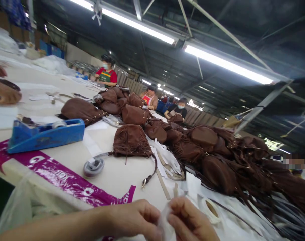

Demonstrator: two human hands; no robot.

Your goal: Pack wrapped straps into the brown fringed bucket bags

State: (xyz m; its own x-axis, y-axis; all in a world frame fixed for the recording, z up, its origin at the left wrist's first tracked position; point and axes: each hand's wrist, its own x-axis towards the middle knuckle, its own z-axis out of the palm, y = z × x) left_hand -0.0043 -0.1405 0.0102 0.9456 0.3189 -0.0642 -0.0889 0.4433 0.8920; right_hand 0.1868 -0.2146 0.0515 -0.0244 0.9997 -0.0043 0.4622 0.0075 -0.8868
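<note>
Fingers (152,214) of the left hand (138,217) and right hand (190,219) are pinching a thin white piece (165,221).
It is standing between both sets of fingertips, its visible length running away from the wearer, neither hand clearly nearer; each grip is leaving little gap. Beyond the fingers a fringed brown bag (130,142) is resting.

White lettering runs along the purple strip (73,181), with only "air" readable.
</note>
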